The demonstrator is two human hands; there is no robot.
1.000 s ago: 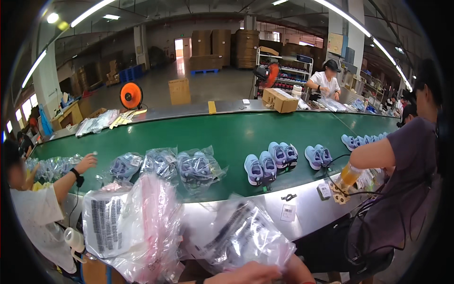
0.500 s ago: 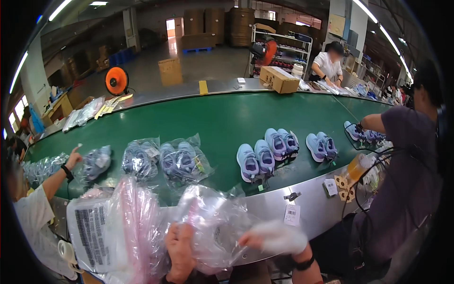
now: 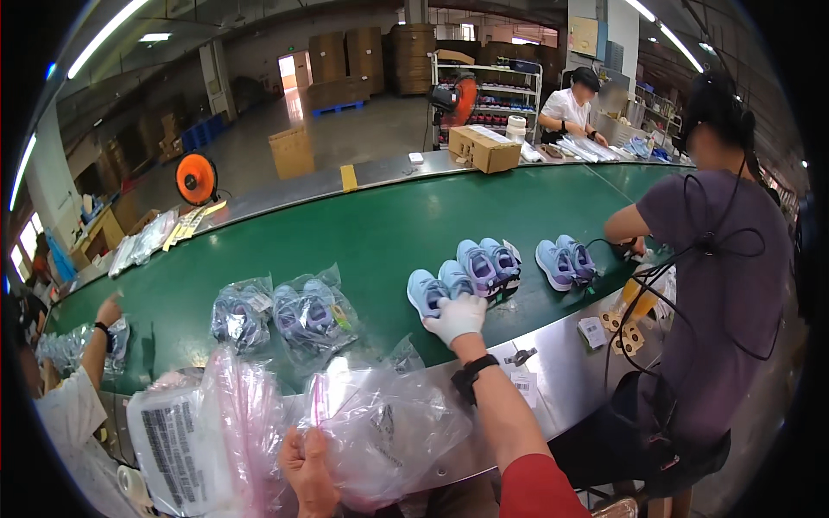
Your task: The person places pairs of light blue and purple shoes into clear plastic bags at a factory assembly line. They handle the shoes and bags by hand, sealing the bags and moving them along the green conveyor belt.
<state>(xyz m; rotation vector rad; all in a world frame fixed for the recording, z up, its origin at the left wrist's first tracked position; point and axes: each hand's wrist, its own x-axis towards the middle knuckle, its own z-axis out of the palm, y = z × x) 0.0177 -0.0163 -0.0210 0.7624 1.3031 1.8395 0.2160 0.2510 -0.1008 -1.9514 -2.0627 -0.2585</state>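
My left hand (image 3: pixel 309 466) pinches the edge of a clear plastic bag (image 3: pixel 389 432), which spreads out to the right over the metal edge. My right hand (image 3: pixel 458 320), in a white glove, reaches forward onto the belt. Its fingers close on the heel end of a pair of light blue sneakers (image 3: pixel 427 292); the fingertips are partly hidden in the shoes. Just behind stands a second pair of light blue sneakers (image 3: pixel 477 263), with a third pair (image 3: pixel 566 262) farther right. Left of them lie two bagged pairs of sneakers (image 3: pixel 315 312) (image 3: pixel 242 312).
A stack of clear bags (image 3: pixel 237 423) lies left of my left hand. Along the green belt (image 3: pixel 363 216) runs a metal edge (image 3: pixel 509 414) with a white tag. Co-workers stand left, right (image 3: pixel 734 250) and across the belt. A carton (image 3: pixel 484 148) sits on the far side.
My right hand has left the plastic bag and moved forward to the nearest sneakers. My left hand keeps the bag. At the far left, a co-worker's bagged pair has moved left.
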